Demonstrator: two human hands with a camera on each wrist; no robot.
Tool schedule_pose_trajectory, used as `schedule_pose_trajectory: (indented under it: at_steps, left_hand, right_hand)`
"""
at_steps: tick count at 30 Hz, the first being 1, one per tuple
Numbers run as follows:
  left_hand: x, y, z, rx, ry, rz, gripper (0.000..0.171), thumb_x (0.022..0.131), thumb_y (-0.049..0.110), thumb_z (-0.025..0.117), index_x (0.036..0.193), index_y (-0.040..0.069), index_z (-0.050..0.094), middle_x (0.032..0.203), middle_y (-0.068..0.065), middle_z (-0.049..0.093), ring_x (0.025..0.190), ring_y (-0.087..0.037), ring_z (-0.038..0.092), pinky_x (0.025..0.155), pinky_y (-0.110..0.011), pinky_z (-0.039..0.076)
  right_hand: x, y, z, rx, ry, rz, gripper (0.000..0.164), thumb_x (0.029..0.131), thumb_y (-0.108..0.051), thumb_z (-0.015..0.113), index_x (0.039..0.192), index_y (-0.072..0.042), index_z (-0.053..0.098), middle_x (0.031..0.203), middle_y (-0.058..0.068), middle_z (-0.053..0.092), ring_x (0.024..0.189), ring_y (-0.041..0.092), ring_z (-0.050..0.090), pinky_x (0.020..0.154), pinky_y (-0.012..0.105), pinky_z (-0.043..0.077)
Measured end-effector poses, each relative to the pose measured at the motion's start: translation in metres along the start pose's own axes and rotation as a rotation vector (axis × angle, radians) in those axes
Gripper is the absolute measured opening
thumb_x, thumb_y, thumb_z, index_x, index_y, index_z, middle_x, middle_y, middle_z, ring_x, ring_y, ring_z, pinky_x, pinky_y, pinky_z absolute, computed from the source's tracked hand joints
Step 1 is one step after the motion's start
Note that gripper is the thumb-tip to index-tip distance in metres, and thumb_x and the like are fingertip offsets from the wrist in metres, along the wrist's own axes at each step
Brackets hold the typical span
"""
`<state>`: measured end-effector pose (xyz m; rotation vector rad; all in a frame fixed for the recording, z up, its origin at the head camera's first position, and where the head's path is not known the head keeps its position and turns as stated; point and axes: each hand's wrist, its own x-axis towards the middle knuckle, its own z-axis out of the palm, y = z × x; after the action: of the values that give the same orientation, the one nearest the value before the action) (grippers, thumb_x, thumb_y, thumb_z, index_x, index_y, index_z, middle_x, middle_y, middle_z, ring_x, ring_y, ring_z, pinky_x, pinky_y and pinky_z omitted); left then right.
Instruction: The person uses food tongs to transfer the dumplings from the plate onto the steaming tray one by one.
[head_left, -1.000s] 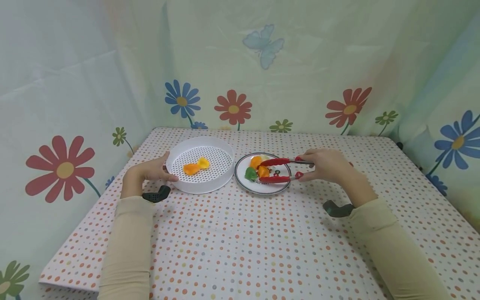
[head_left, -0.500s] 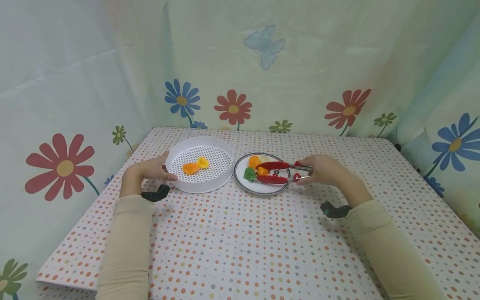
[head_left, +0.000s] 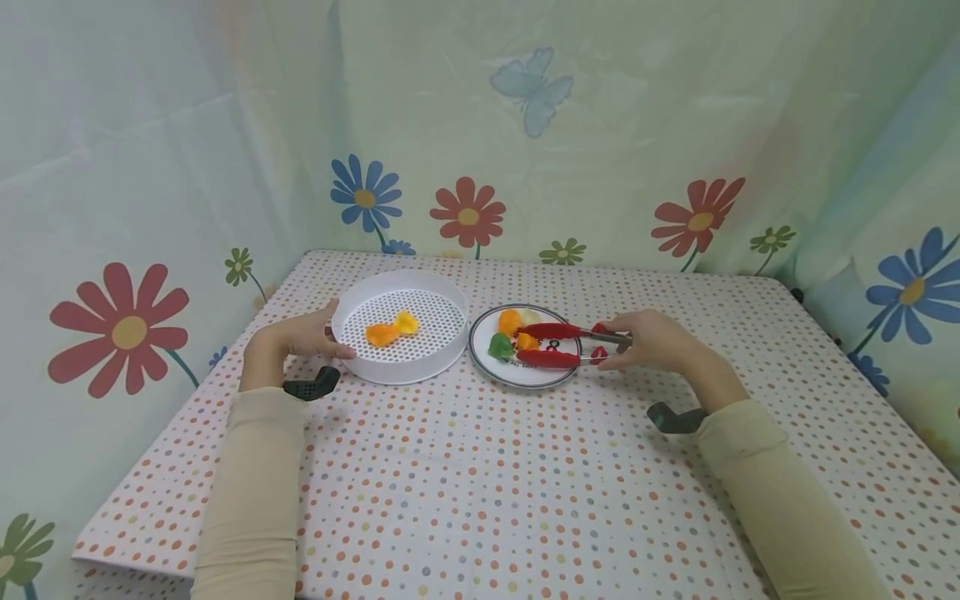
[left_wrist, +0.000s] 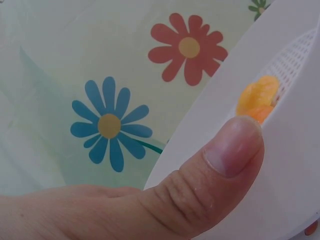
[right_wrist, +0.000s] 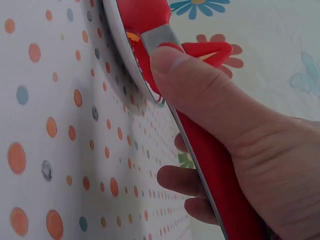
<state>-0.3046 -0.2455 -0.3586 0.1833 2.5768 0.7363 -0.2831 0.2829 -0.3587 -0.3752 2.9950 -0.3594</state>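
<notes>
My left hand (head_left: 302, 336) rests against the left side of a round white basket (head_left: 405, 372) with a perforated floor, thumb and fingers spread along its wall. In the left wrist view the thumb (left_wrist: 210, 175) lies on the outer wall; the other fingers are hidden. One orange piece (head_left: 382, 336) and one yellow piece (head_left: 407, 322) touch inside the basket. My right hand (head_left: 651, 337) holds metal tongs (head_left: 553, 358) with red tips over a white plate (head_left: 525, 382). Between the tips sits an orange piece (head_left: 527, 342), with a green piece (head_left: 501, 347) just left of it.
Another orange piece (head_left: 510, 322) and a pale piece (head_left: 529, 317) lie at the back of the plate. Basket and plate stand side by side on a dotted tablecloth (head_left: 450, 483). A flowered curtain (head_left: 600, 125) hangs behind the table.
The tongs' tips shifted left and drew closer together around the orange piece, then spread slightly again. My left hand and the basket stayed in place.
</notes>
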Motion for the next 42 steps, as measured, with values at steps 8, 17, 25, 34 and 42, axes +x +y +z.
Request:
schedule_pose_trajectory:
  at_steps: [8,17,25,34,42]
  left_hand:
    - [-0.002,0.002,-0.001,0.005,0.002,0.012,0.130,0.073,0.058,0.073,0.149,0.008,-0.019,0.158,-0.026,-0.001,0.145,-0.045,0.003,0.112,-0.065,0.008]
    - [-0.001,0.002,-0.002,-0.015,-0.010,0.029,0.127,0.075,0.052,0.074,0.149,0.006,-0.018,0.158,-0.023,-0.009,0.145,-0.044,-0.003,0.112,-0.065,0.006]
    - [0.001,0.001,-0.002,-0.010,-0.012,0.012,0.126,0.076,0.050,0.074,0.149,0.007,-0.020,0.158,-0.024,-0.006,0.145,-0.044,-0.001,0.112,-0.065,0.006]
    - [0.002,0.010,-0.006,-0.001,-0.010,0.024,0.124,0.078,0.048,0.074,0.149,0.006,-0.018,0.158,-0.024,-0.005,0.145,-0.043,0.000,0.112,-0.067,0.006]
    - [-0.002,0.007,-0.004,-0.016,-0.009,0.006,0.123,0.078,0.047,0.073,0.149,0.007,-0.018,0.158,-0.022,-0.009,0.145,-0.043,-0.003,0.112,-0.066,0.005]
  right_hand:
    - [0.003,0.010,0.005,0.052,-0.012,0.033,0.085,0.066,-0.052,0.082,0.133,-0.008,0.056,0.133,0.022,0.055,0.106,0.032,0.055,0.081,0.046,0.054]
    - [0.003,0.018,0.011,0.136,0.000,-0.014,0.081,0.066,-0.052,0.081,0.129,-0.007,0.059,0.131,0.021,0.057,0.103,0.033,0.059,0.081,0.044,0.055]
    - [0.004,0.021,0.009,0.179,-0.015,-0.010,0.080,0.071,-0.047,0.080,0.134,-0.005,0.054,0.136,0.023,0.052,0.109,0.040,0.058,0.086,0.050,0.053]
    - [0.006,0.003,-0.005,0.251,0.062,-0.050,0.077,0.075,-0.039,0.079,0.138,-0.005,0.050,0.131,0.021,0.056,0.095,0.030,0.057,0.076,0.035,0.054]
    - [0.030,-0.062,-0.026,0.049,0.090,-0.111,0.084,0.071,-0.054,0.077,0.138,-0.010,0.050,0.135,0.016,0.056,0.107,0.031,0.057,0.082,0.043,0.054]
